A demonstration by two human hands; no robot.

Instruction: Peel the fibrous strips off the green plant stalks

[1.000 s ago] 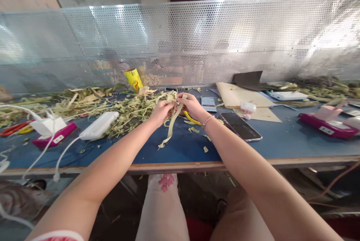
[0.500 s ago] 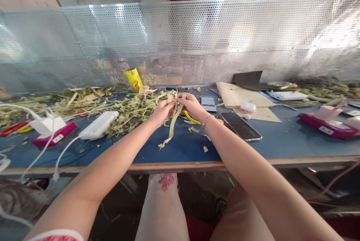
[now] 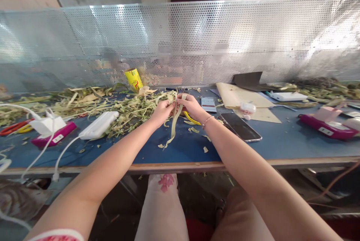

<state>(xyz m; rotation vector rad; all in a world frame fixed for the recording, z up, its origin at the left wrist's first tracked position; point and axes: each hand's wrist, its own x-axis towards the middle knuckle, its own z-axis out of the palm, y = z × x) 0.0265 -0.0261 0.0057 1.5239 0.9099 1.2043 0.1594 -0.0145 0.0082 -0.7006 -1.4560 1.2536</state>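
Note:
My left hand (image 3: 164, 111) and my right hand (image 3: 191, 105) meet over the blue table, their fingertips pinched close together. Between them hangs a pale green, flat plant strip (image 3: 173, 125), its lower end curling down to the tabletop. Both hands are closed on it; the exact fingertip grip is too small to make out. A heap of dried, pale green plant stems (image 3: 132, 111) lies just left of my left hand. Under my right wrist sit yellow-handled scissors or pliers (image 3: 192, 118), partly hidden. Small plant scraps (image 3: 193, 130) are scattered below.
A black phone (image 3: 240, 126) lies right of my forearm, near cream paper (image 3: 234, 96). To the left are a white power bank (image 3: 99, 125) and a magenta power strip (image 3: 53, 136) with cables. A yellow can (image 3: 134, 80) stands before the perforated metal screen (image 3: 185, 42).
The hanging strip's lower part has shifted slightly, and a small scrap near its end now looks separate from it. Both hands stay in nearly the same place.

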